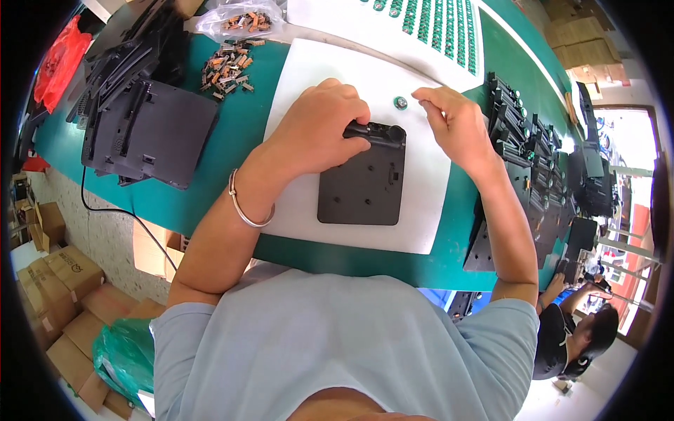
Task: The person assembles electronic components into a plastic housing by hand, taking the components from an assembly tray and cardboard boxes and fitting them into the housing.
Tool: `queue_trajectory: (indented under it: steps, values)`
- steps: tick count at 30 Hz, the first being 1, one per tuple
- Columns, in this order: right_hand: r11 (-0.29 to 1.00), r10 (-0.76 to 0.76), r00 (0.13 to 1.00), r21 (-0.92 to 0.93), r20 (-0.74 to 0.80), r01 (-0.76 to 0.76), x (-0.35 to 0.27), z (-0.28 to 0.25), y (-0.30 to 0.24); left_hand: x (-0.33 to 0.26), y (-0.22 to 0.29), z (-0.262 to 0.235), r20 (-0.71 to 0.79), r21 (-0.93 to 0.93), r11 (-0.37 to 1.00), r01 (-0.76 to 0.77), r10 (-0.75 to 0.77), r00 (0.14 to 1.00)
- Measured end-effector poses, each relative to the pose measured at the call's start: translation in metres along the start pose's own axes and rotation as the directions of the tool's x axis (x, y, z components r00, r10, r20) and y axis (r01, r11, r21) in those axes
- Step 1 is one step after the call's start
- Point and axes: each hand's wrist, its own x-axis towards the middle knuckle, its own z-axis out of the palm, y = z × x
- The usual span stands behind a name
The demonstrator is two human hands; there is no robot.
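Firstly, one green bench [242,126], carrying all items below.

White foam sheet [421,203], one, at the middle of the bench's near edge.

Second white sheet [337,21], beyond the first, with rows of small green round parts [449,38].

Black assemblies [523,189], many, ranged along the bench's right side.

Dark panels [172,126], stacked toward the bench's left end.

Left hand [319,126], one, metal bangle at wrist; fingers curled round the panel's thick far edge near its far left corner, gripping it.

Right hand [453,123], one, above the foam sheet's right edge; thumb and forefinger nearly together, contents cannot be told.

Black panel [358,196], one, rounded corners, over the foam sheet's middle.

Orange-and-metal components [228,67], loose pile, between stack and foam sheet.

Green round piece [401,103], single, on the foam sheet, just beside the right fingertips.
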Motion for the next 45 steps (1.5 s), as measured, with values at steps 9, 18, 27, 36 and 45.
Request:
queue_trajectory:
  steps: [9, 18, 27, 36, 45]
  values:
    - [0.992, 0.123, 0.986, -0.015, 0.117, -0.122, 0.008, 0.016, -0.004, 0.001, -0.001, 0.002, -0.016, -0.009, 1.000, -0.008, 0.008, 1.000]
    - [0.992, 0.050, 0.986, 0.103, 0.161, -0.068, -0.004, -0.012, -0.017, 0.000, -0.003, 0.000, 0.013, 0.020, 1.000, -0.011, 0.011, 1.000]
    - [0.990, -0.111, 0.978, 0.100, 0.178, 0.095, -0.015, -0.004, -0.024, 0.000, -0.004, 0.002, -0.025, 0.000, 1.000, -0.027, 0.027, 0.999]
    - [0.987, -0.070, 0.972, 0.156, 0.222, 0.036, -0.008, -0.004, -0.026, 0.000, -0.003, 0.001, 0.020, 0.008, 1.000, 0.002, -0.002, 1.000]
    - [0.974, 0.089, 0.970, 0.182, 0.224, -0.132, -0.015, -0.005, -0.030, -0.001, -0.001, 0.001, 0.019, 0.013, 1.000, 0.008, -0.008, 1.000]
